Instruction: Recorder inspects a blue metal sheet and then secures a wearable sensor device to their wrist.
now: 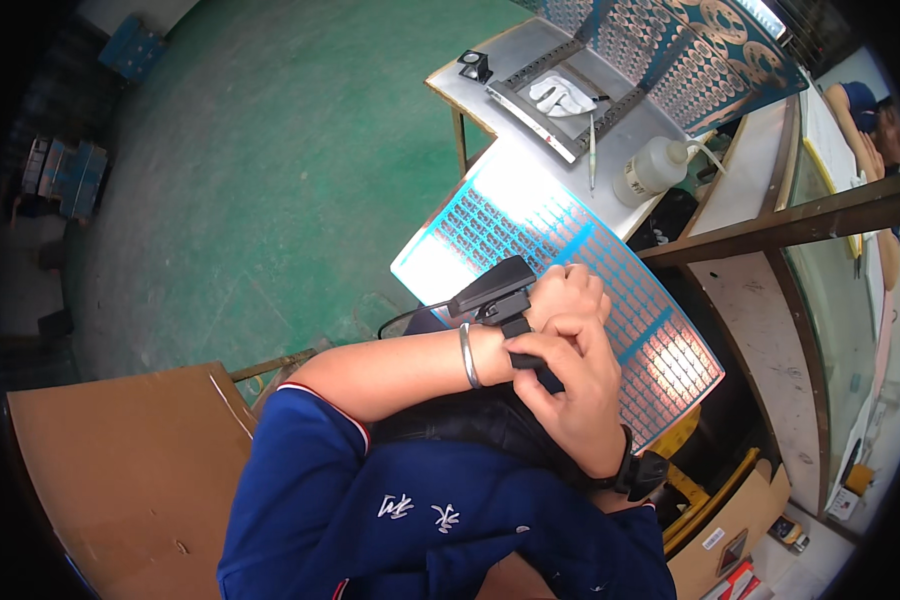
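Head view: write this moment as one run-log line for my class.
left hand: over panel | right hand: pinching strap on left wrist | bottle: beside panel

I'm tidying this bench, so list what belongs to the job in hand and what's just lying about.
Job in hand:
- black strap, pinched in the right grip
- black device attached to it

Apparently just lying about:
- white glove
- white plastic bottle
- patterned panel
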A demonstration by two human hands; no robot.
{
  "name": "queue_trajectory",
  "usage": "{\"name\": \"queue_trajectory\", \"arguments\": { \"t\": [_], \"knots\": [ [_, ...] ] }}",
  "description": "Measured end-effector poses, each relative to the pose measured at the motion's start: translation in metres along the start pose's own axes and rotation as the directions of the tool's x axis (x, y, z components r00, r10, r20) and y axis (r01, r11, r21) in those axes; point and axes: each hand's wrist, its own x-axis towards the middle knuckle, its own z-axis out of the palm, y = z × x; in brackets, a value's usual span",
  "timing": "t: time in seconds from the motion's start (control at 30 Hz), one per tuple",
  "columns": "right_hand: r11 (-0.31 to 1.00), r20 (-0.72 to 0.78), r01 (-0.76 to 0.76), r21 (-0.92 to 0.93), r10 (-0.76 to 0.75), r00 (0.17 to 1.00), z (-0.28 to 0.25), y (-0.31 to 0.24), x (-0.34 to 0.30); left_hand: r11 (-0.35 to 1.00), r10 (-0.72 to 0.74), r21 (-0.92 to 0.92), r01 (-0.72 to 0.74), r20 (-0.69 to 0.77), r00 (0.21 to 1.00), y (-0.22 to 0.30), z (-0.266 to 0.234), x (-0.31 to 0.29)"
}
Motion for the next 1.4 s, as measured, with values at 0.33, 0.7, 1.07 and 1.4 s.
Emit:
{"name": "queue_trajectory", "arguments": {
  "t": [0.33, 0.7, 1.07, 1.4],
  "knots": [
    [0.976, -0.064, 0.184, 0.117, -0.178, 0.982, 0.002, 0.017, -0.012, 0.998, 0.019, 0.057, -0.01, -0.163, 0.986, -0.008, -0.011, 0.008],
    [0.995, -0.043, -0.077, 0.057, 0.079, 0.996, 0.001, -0.007, -0.01, 0.941, 0.232, 0.298, -0.162, -0.216, 0.949, -0.013, 0.003, 0.009],
    [0.969, -0.044, -0.24, -0.053, 0.238, 0.97, 0.008, -0.003, -0.008, 0.96, 0.124, 0.268, -0.086, -0.129, 0.984, -0.009, 0.023, 0.008],
    [0.963, 0.011, -0.24, 0.12, 0.24, 0.971, 0.013, 0.005, -0.017, 0.961, 0.118, 0.267, -0.075, -0.15, 0.982, -0.013, 0.034, 0.004]
  ]
}}
